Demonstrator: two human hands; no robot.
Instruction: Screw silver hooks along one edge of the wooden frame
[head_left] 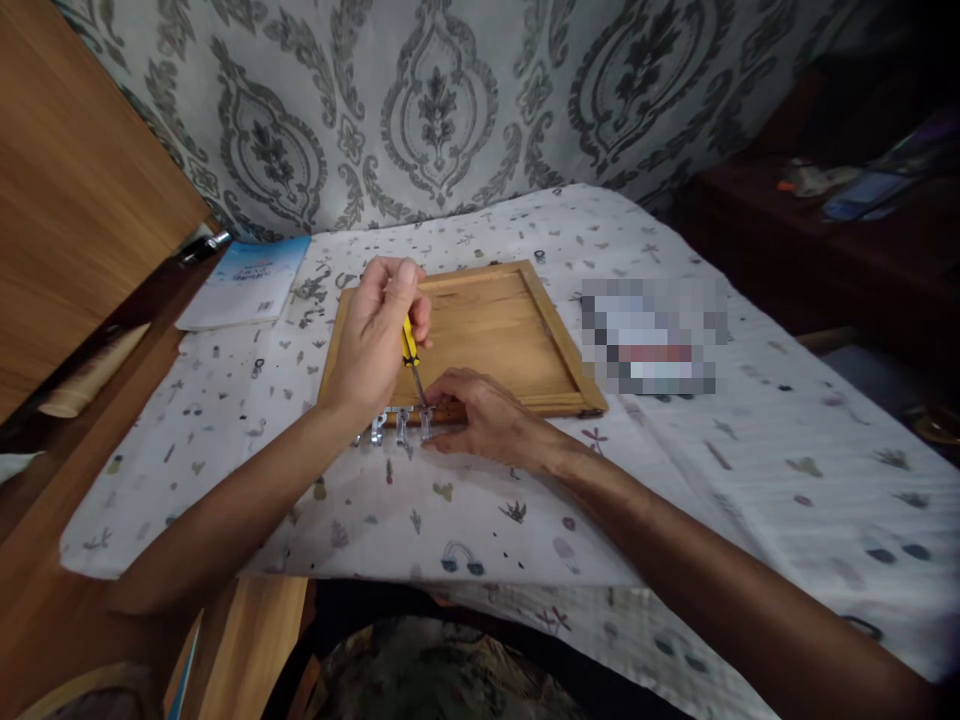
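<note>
My left hand is closed around the yellow handle of a screwdriver. The screwdriver's metal shaft points down to the near edge of a wooden board with a raised frame. Several shiny metal hooks stick out in a row from that near edge. My right hand is at the rightmost hook, with thumb and fingers closed in around it close to the screwdriver's tip. The exact contact at the tip is too small to make out.
A white cloth with small printed figures covers the table. A blue and white book lies at the left. Right of the board is a pixelated object. Patterned fabric hangs behind, and a wooden panel stands at the left.
</note>
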